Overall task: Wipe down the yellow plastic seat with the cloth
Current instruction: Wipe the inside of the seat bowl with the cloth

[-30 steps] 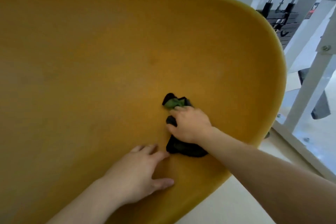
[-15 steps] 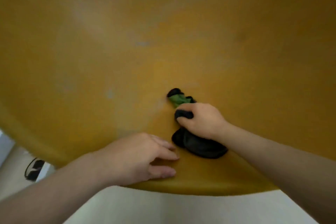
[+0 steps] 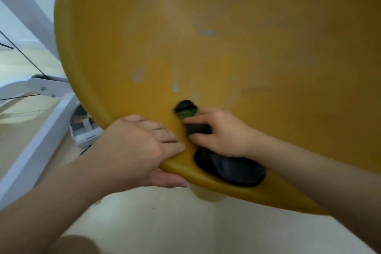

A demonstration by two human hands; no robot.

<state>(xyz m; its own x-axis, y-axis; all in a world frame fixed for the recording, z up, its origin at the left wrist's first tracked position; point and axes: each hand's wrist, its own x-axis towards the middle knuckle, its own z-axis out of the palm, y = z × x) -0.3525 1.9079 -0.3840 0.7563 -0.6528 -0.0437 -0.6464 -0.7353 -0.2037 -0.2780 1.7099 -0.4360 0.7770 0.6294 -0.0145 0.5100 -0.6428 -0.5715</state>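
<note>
At the seat (image 3: 226,37) rim: right hand (image 3: 220,132) grips the cloth (image 3: 228,169)

Bunched in curled fingers, the cloth lies pressed on the seat just inside its near rim, its long axis running from the rim toward the middle. Pale smears (image 3: 175,86) sit just beyond it, further from the rim, nearest the right hand. The left hand (image 3: 136,146), flat on the seat half a second ago, now clamps the rim, thumb underneath.

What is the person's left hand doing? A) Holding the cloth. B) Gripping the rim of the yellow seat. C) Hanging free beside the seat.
B: the left hand grips the near rim of the yellow seat, fingers on top, thumb underneath, while the right hand holds the dark cloth.
</note>
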